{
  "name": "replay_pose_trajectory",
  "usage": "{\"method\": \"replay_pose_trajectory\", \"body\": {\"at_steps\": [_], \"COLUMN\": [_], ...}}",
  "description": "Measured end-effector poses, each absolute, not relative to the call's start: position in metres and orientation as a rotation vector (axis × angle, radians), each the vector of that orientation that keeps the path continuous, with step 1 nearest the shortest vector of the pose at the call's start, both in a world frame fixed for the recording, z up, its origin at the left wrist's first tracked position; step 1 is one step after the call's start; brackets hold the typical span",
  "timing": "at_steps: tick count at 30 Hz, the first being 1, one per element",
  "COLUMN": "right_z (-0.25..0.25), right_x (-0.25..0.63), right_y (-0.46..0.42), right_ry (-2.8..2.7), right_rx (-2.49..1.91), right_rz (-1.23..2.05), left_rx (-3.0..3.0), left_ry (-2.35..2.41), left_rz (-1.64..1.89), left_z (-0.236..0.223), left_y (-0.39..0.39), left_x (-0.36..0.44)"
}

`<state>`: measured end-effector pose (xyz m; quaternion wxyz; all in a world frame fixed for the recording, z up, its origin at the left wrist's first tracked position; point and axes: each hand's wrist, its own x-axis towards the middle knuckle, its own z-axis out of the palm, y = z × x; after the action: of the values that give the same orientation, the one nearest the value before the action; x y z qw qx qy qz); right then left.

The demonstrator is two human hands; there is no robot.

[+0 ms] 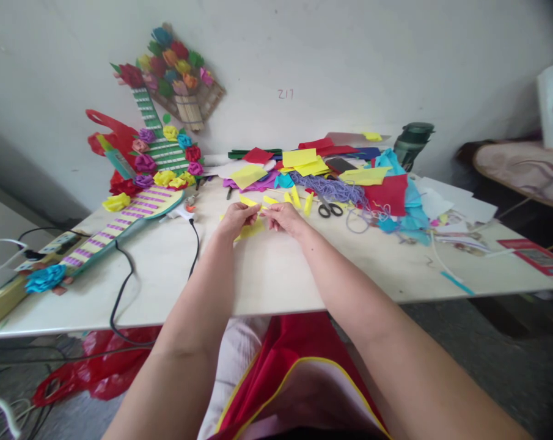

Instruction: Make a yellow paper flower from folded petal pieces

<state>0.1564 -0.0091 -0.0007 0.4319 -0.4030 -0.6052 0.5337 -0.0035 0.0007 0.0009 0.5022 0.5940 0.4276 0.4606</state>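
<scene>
My left hand (238, 219) and my right hand (280, 218) come close together over the table, their fingers pinched. Between the fingertips shows a small bit of yellow paper; its exact shape is hard to make out. Under and beside my left hand lies a yellow paper piece (251, 230). Just beyond the hands are several folded yellow paper strips (296, 197). Black-handled scissors (330, 210) rest to the right of my right hand, next to a heap of purple yarn (329, 186).
Coloured paper sheets (299, 157) pile up along the wall. A green bottle (412, 145) stands at back right. At left are a paper-flower decoration (166, 153), a white glue gun (183, 211) with a black cord (195, 247), and a power strip (56, 244).
</scene>
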Motion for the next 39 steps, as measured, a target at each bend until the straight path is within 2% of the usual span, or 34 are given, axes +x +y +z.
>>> {"method": "replay_pose_trajectory", "body": {"at_steps": [13,23,32,39], "right_z": [0.003,0.004,0.004,0.005], "right_x": [0.155,0.154,0.154,0.152], "right_y": [-0.012,-0.013,-0.013,-0.014], "right_ry": [-1.487,-1.492,-1.571,-1.578], "right_rx": [-1.038,-1.008,-1.053,-1.075], "right_rz": [1.376,1.372,1.191,1.298], "left_rx": [1.510,1.372,1.421,1.554], "left_ry": [1.053,1.090,1.026,1.045], "left_rz": [1.096,1.272,1.244,1.336], "left_z": [0.002,0.003,0.002,0.004], "left_y": [0.000,0.000,-0.001,-0.002], "left_x": [-0.002,0.001,0.006,0.006]}}
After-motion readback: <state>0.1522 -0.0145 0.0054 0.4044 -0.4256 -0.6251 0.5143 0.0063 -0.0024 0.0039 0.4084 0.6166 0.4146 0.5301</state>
